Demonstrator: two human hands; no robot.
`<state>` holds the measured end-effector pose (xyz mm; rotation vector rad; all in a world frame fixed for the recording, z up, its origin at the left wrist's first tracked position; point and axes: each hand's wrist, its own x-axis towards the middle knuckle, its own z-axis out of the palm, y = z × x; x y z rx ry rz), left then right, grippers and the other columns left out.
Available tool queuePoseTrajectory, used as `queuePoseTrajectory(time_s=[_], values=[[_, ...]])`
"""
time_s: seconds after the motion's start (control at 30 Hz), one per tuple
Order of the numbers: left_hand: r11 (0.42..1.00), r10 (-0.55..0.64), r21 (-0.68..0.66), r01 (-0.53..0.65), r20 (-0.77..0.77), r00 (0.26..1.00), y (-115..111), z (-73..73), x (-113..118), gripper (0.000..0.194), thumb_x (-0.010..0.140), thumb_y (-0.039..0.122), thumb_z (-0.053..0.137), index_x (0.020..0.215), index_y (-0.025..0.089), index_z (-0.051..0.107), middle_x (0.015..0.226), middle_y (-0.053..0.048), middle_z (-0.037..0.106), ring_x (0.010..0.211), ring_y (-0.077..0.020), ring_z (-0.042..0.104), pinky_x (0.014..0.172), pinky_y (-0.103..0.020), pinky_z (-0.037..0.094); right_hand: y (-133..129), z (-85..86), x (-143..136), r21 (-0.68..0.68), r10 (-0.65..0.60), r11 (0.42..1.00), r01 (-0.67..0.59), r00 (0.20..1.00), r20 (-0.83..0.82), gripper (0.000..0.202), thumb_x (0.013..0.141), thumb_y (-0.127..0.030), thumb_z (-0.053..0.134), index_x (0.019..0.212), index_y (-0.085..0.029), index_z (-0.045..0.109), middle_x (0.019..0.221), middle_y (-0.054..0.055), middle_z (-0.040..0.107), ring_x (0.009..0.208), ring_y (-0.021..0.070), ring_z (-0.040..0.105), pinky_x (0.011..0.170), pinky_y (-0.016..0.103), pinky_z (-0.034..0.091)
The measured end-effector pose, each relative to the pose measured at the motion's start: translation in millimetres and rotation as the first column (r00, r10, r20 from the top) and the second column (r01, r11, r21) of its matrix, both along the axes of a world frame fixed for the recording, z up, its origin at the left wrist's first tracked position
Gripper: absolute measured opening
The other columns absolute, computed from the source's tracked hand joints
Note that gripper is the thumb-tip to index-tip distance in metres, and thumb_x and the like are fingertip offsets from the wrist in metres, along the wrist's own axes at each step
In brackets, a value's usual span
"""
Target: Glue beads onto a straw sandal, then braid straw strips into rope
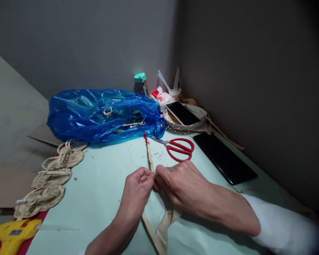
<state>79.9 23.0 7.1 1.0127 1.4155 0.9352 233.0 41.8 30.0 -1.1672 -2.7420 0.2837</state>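
Observation:
A thin pale braid (pixel 149 157) of plant-fibre strips runs away from me over the table, its far end bound with red string (pixel 145 136). My left hand (pixel 138 186) pinches the near end of the braid between thumb and fingers. Right beside it, my right hand (pixel 179 182) is closed on the same spot, its fingertips partly hidden. Loose flat strips (pixel 163 230) hang from under my hands toward the table's front. Red-handled scissors (pixel 180 148) lie just beyond my right hand, blades pointing left.
A blue plastic bag (pixel 77 117) lies at the back. A black tablet-like slab (pixel 224 157) and a round basket (pixel 172 124) holding a phone (pixel 183 113) are at right. Coiled braids (pixel 53 175) and a yellow glue gun (pixel 14 232) line the left edge. Walls stand behind and right.

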Motion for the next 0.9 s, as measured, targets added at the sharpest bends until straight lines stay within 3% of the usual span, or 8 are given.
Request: queuePoseTrajectory(time_s=[0.17, 0.27, 0.33, 0.4, 0.53, 0.67, 0.77, 0.9], values=[[0.998, 0.016, -0.057, -0.005, 0.194, 0.981, -5, 0.4, -4, 0.019, 0.077, 0.031, 0.064, 0.074, 0.015, 0.054, 0.053, 0.006, 0.048, 0.043, -0.0032, 0.034, 0.042, -0.016, 0.022, -14, -10.1, -6, 0.193, 0.308, 0.931, -0.309, 0.951, 0.033, 0.013, 0.084, -0.007, 0.045, 0.091, -0.010, 0.056, 0.075, 0.007, 0.063, 0.060, 0.0164, 0.054, 0.050, 0.030, 0.021], [0.998, -0.003, -0.052, 0.017, 0.261, 0.965, -8, 0.6, -7, 0.021, 0.077, 0.032, 0.067, 0.078, 0.015, 0.054, 0.061, 0.004, 0.055, 0.046, -0.0026, 0.035, 0.044, -0.016, 0.022, -13, -11.3, -5, 0.206, 0.374, 0.911, -0.358, 0.927, -0.043, 0.016, 0.086, -0.006, 0.042, 0.090, -0.010, 0.058, 0.077, 0.006, 0.063, 0.064, 0.0164, 0.054, 0.053, 0.031, 0.025], [0.998, -0.015, -0.048, 0.028, 0.257, 0.966, -10, 0.9, -7, 0.023, 0.076, 0.032, 0.069, 0.077, 0.015, 0.054, 0.054, 0.007, 0.048, 0.044, -0.0016, 0.029, 0.043, -0.016, 0.018, -8, -7.6, -2, 0.103, 0.296, 0.954, -0.281, 0.932, -0.209, 0.012, 0.087, -0.015, 0.047, 0.088, -0.014, 0.059, 0.074, 0.003, 0.062, 0.061, 0.0143, 0.052, 0.054, 0.029, 0.027], [0.998, -0.026, -0.049, 0.041, 0.283, 0.959, -12, 1.6, -6, 0.022, 0.077, 0.032, 0.068, 0.077, 0.016, 0.053, 0.048, 0.010, 0.040, 0.042, -0.0018, 0.024, 0.043, -0.017, 0.016, 0, -2.1, 2, -0.013, 0.097, 0.994, -0.111, 0.916, -0.389, 0.018, 0.090, -0.025, 0.046, 0.080, -0.016, 0.058, 0.068, 0.001, 0.059, 0.059, 0.0123, 0.049, 0.055, 0.027, 0.030], [0.997, 0.006, -0.080, 0.022, 0.325, 0.946, -15, 3.8, -5, 0.019, 0.079, 0.028, 0.066, 0.078, 0.016, 0.052, 0.044, 0.011, 0.035, 0.041, -0.0025, 0.017, 0.042, -0.019, 0.011, 16, 4.0, 10, -0.187, -0.230, 0.970, 0.155, 0.835, -0.499, 0.026, 0.094, -0.030, 0.043, 0.078, -0.014, 0.058, 0.071, 0.002, 0.059, 0.063, 0.0113, 0.048, 0.060, 0.025, 0.032], [0.993, 0.041, -0.117, 0.000, 0.345, 0.938, -16, 3.2, -5, 0.017, 0.080, 0.027, 0.065, 0.077, 0.015, 0.053, 0.040, 0.012, 0.029, 0.040, -0.0030, 0.015, 0.041, -0.020, 0.010, 20, 1.6, 10, -0.330, -0.278, 0.934, 0.135, 0.857, -0.434, 0.024, 0.094, -0.028, 0.043, 0.084, -0.014, 0.060, 0.075, 0.003, 0.062, 0.066, 0.0121, 0.050, 0.061, 0.025, 0.032], [0.994, 0.052, -0.104, -0.016, 0.356, 0.933, -15, -0.1, -6, 0.017, 0.079, 0.026, 0.066, 0.078, 0.015, 0.054, 0.046, 0.009, 0.041, 0.040, -0.0021, 0.017, 0.041, -0.019, 0.013, 18, 1.3, 9, -0.447, -0.250, 0.893, 0.055, 0.886, -0.390, 0.030, 0.095, -0.031, 0.042, 0.079, -0.014, 0.061, 0.070, 0.003, 0.061, 0.064, 0.0121, 0.050, 0.059, 0.025, 0.032], [0.995, 0.054, -0.096, -0.018, 0.379, 0.924, -14, -4.6, -7, 0.019, 0.078, 0.029, 0.067, 0.079, 0.016, 0.054, 0.044, 0.011, 0.036, 0.040, -0.0020, 0.016, 0.041, -0.018, 0.013, 16, -3.2, 9, -0.681, -0.244, 0.717, -0.150, 0.861, -0.446, 0.033, 0.091, -0.043, 0.049, 0.080, -0.014, 0.061, 0.074, 0.003, 0.064, 0.067, 0.0125, 0.055, 0.059, 0.022, 0.037]])
